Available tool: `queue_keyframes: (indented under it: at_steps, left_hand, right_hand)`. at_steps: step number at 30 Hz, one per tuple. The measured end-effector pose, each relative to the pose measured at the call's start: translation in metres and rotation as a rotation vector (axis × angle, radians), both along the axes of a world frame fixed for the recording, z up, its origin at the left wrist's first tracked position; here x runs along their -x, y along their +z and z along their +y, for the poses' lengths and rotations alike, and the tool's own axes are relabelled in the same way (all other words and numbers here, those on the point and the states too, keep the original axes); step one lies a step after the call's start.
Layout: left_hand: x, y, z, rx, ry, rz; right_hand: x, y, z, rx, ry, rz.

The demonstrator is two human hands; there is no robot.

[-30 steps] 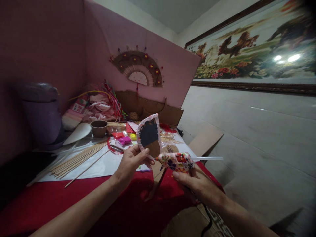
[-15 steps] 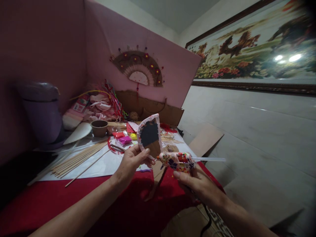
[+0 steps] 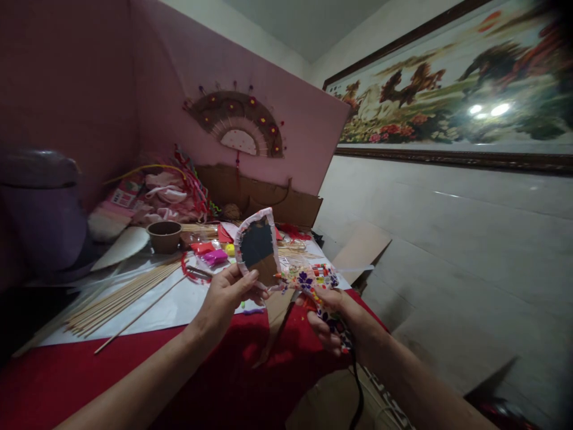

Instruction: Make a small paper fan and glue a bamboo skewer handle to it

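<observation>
My left hand (image 3: 235, 289) pinches the lower edge of a curved cardboard piece (image 3: 258, 246), held upright. Pale pink patterned fabric wraps its border, and its middle is dark above and brown below. In my right hand (image 3: 333, 316) is a glue gun (image 3: 320, 283) with a flowery covering, gripped by its handle. Its orange tip points left, close to the lower right edge of the cardboard piece; whether they touch I cannot tell. A clear glue stick (image 3: 358, 269) juts out of the gun's back, and a black cord hangs below the handle.
Bamboo sticks (image 3: 120, 295) lie on the white sheet (image 3: 179, 310) over a red cloth (image 3: 147, 364). Behind are a brown pot (image 3: 164, 237), bright clay packets (image 3: 215, 257) and a pink fabric heap (image 3: 165, 191). A decorated fan (image 3: 239, 119) hangs on the pink board.
The glue gun has rolled in my right hand, so its handle and the fingers around it now show. My left hand still holds the cardboard piece. The whole view has shifted slightly.
</observation>
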State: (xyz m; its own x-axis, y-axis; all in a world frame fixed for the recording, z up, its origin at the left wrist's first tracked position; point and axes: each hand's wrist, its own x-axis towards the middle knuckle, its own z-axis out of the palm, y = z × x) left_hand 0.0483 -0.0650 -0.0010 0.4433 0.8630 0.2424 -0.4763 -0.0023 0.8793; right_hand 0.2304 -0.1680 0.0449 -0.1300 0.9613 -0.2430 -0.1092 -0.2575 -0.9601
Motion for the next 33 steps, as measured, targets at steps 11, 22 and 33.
queue_keyframes:
  at_steps: [11,22,33]
  left_hand:
    - [-0.0002,0.0005,0.0020,0.055,0.051,0.008]
    - [0.0008,-0.0018,0.0069,0.112,0.109,-0.001]
    - [-0.0001,0.0001,0.0067,0.107,0.111,-0.015]
  right_hand:
    - [-0.0088,-0.0098,0.0046,0.017,0.158,0.319]
    - [-0.0025,-0.0041,0.0000,-0.176,0.153,0.351]
    - [0.0010,-0.0009,-0.0043,-0.203,0.228,0.371]
